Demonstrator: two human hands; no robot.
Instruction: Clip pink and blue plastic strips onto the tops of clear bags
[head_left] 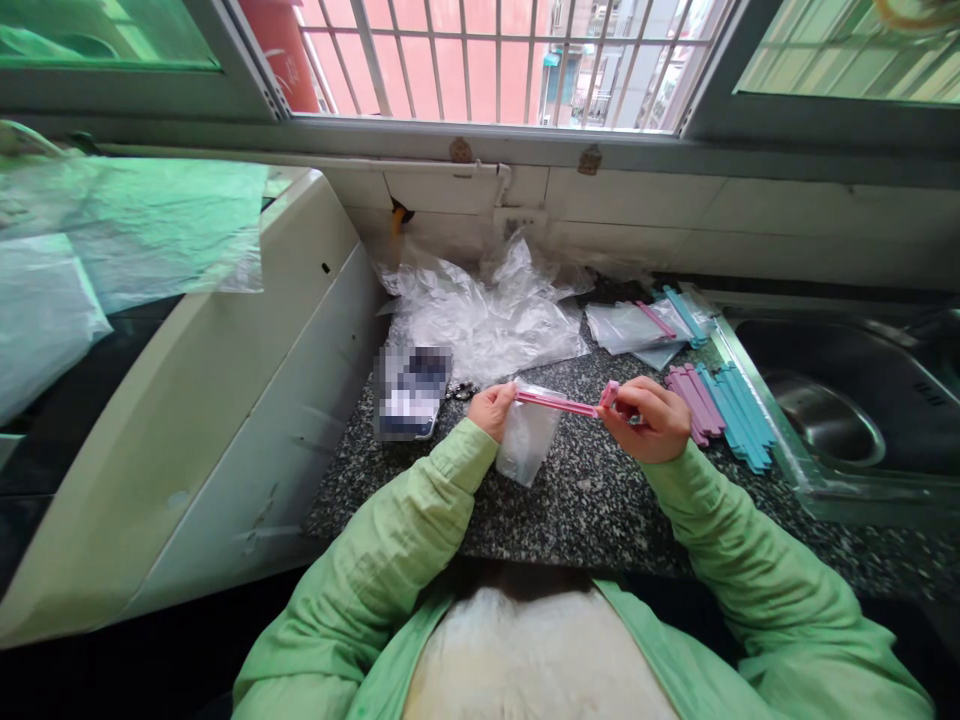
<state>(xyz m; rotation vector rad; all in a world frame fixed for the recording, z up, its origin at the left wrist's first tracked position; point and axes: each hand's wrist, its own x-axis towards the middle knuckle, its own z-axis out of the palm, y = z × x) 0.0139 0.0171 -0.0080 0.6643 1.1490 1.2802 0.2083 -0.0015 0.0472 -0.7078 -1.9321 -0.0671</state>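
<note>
Left hand (493, 411): thumb and fingers pinching the left end of a pink strip (559, 403) and the bag edge there. Right hand (651, 420): fingers curled, thumb and fingertips pinching the strip's right end, where a short pink piece stands up. Strip is held between both hands, above the speckled counter (570, 525).

Counts, left to right: phone (414, 395), 1, screen blurred; plastic heap (487, 325), sheets not countable; strip in hands, 1; pink bundle (695, 403) and blue bundle (739, 415), side by side, several strips each, overlapping.

Containers: clear bag (526, 447), 1, hanging flat below the strip, contents cannot be told; flat bags (622, 328) behind right hand, pink and blue strips on them; steel sink (817, 490) at far right.
</note>
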